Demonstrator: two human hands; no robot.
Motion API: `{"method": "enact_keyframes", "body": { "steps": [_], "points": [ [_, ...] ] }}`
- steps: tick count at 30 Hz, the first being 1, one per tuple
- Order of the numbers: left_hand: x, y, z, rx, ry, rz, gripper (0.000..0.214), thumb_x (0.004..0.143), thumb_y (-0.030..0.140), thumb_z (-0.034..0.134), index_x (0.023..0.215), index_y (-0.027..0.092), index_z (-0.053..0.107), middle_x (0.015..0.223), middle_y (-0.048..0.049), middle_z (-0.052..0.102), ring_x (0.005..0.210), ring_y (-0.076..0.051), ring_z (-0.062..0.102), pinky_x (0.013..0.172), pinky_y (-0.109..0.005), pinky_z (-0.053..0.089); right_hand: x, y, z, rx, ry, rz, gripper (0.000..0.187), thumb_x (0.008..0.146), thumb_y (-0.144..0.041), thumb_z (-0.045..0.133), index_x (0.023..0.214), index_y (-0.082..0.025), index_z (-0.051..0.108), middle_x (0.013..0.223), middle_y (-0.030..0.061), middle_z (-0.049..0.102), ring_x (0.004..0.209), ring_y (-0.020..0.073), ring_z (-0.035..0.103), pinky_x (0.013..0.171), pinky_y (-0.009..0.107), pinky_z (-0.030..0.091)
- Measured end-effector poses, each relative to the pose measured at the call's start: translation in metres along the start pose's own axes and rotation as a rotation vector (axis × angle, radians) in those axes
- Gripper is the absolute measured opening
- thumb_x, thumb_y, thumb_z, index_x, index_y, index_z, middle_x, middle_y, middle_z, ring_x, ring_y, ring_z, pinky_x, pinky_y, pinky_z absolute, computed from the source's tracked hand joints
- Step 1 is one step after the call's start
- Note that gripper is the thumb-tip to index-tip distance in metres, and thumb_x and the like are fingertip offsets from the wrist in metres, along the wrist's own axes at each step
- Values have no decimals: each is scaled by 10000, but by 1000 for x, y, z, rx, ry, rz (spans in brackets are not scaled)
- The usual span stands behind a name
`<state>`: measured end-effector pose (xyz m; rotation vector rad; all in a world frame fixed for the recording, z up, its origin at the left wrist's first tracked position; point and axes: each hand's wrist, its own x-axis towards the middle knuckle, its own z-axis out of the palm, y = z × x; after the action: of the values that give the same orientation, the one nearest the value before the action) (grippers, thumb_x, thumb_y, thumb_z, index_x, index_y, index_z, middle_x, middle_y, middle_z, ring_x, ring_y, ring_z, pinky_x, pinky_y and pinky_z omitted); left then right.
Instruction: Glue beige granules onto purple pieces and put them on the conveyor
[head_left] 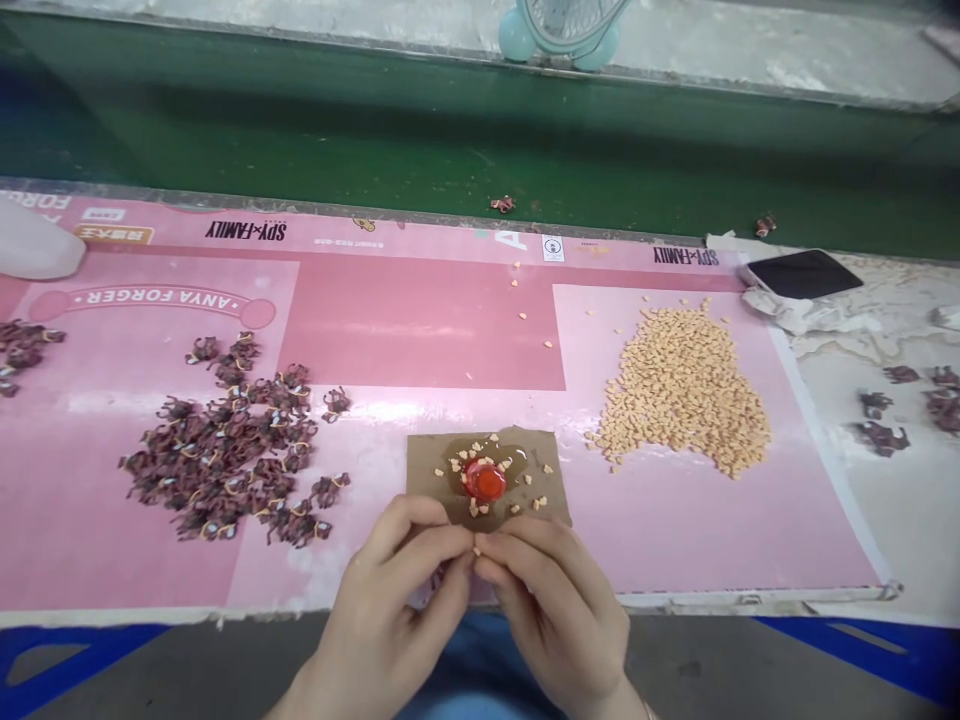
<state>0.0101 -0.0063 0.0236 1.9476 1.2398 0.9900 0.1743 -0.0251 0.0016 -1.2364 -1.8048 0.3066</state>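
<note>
My left hand (409, 590) and my right hand (559, 605) meet at the table's front edge, fingers pinched together. A small beige piece (477, 551) shows between the fingertips, at the right hand's thumb and forefinger. Something dark shows under the left fingers, mostly hidden. Just beyond the hands lies a brown card (422, 460) with a wet, glossy patch. On it sit a small red dish (486, 481) and several scattered beige pieces. To the left is a heap of dark reddish-brown figure-like parts (225, 450); to the right, a pile of small beige pieces (682, 390).
Pink printed sheets (420, 320) cover the table. A phone (806, 273) lies on crumpled paper at the back right, near more dark parts (883, 437). A white object (34, 240) is at far left. A light-blue fan (570, 30) stands on the ledge behind.
</note>
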Motion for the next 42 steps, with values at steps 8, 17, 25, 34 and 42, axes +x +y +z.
{"method": "enact_keyframes", "body": {
  "steps": [8,17,25,34,42],
  "points": [
    [0,-5,4,-44,43,-47,223,905,54,587,884,248,695,828,13,621,670,-97,677,611,-120,576,0,1,3,72,28,54,270,915,-38,608,1091,-224,693,850,25,750,731,143,739,663,239,639],
    [-7,-9,11,-73,36,-84,210,945,86,588,962,263,699,873,4,629,736,-113,683,691,-145,601,5,6,-1,-3,72,27,212,884,-29,645,978,-214,687,774,18,736,661,127,710,616,219,625],
    [-19,-20,0,-11,103,-191,210,947,127,610,968,297,731,904,-12,609,746,-135,655,479,-158,513,2,18,-16,-12,122,149,240,859,-33,658,933,-250,727,756,10,733,595,139,679,481,232,553],
    [-38,-43,-24,103,183,-296,194,947,163,661,1015,308,772,1028,-16,597,837,-129,686,655,-164,613,-11,22,-20,-170,-72,-16,161,929,-75,647,1000,-208,704,798,24,730,696,144,659,619,277,553],
    [-47,-41,-20,47,164,-375,343,984,203,624,1252,392,724,1349,-27,618,1079,-192,726,966,-296,635,-4,9,7,-343,-286,-228,221,1041,-114,499,1022,-121,719,789,27,718,687,160,539,616,326,425]
  ]
}}
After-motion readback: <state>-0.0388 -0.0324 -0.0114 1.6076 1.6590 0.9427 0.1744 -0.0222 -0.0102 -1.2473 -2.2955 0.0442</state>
